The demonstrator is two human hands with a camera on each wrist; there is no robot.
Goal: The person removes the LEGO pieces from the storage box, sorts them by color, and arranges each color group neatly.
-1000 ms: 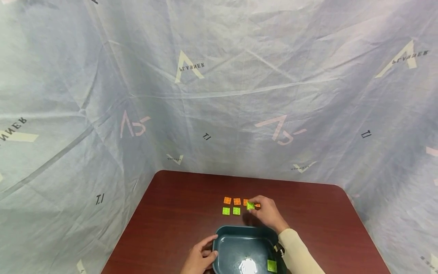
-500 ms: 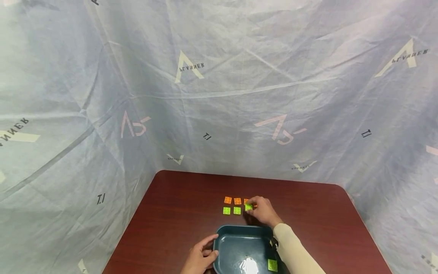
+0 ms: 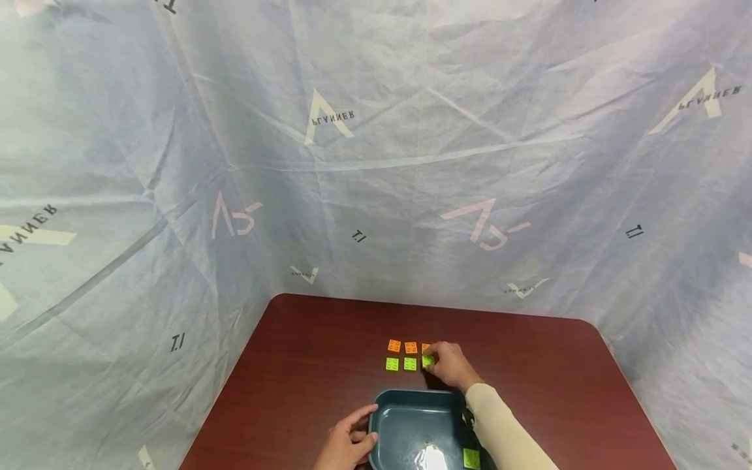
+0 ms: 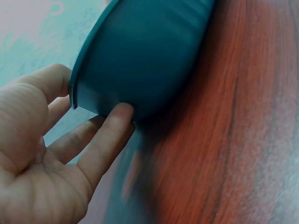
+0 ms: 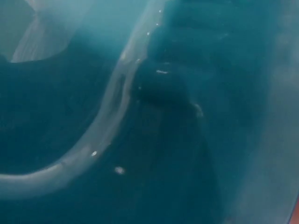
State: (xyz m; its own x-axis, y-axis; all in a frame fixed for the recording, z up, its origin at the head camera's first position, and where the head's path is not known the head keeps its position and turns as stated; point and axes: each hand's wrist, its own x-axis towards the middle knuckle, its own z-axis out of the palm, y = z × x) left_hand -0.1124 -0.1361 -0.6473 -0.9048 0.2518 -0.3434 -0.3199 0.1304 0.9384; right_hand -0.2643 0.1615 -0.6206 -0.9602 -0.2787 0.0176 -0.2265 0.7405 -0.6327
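Note:
My left hand (image 3: 348,441) grips the left side of a dark teal plastic basin (image 3: 420,395). In the left wrist view its fingers meet the basin's rim and outer wall (image 4: 140,56). Beyond the basin, my right hand (image 3: 451,365) pinches a lime green toy building block (image 3: 428,361) at the right end of the green row. Two more green blocks, a left one (image 3: 391,364) and a middle one (image 3: 410,364), lie beside it. Only the basin's inside (image 5: 187,149) fills the right wrist view, so the right fingers do not show there.
Orange blocks stand in a row behind the green ones: one at left (image 3: 394,346), one in the middle (image 3: 410,348), and one partly covered by the right hand (image 3: 425,347). Another green block (image 3: 471,458) lies inside the basin. A grey printed sheet (image 3: 388,196) hangs behind the brown table (image 3: 294,378).
The right hand has shifted slightly left and down with the green block, bringing it level with the green row. An orange block right of it is now hidden. The left hand stays on the basin.

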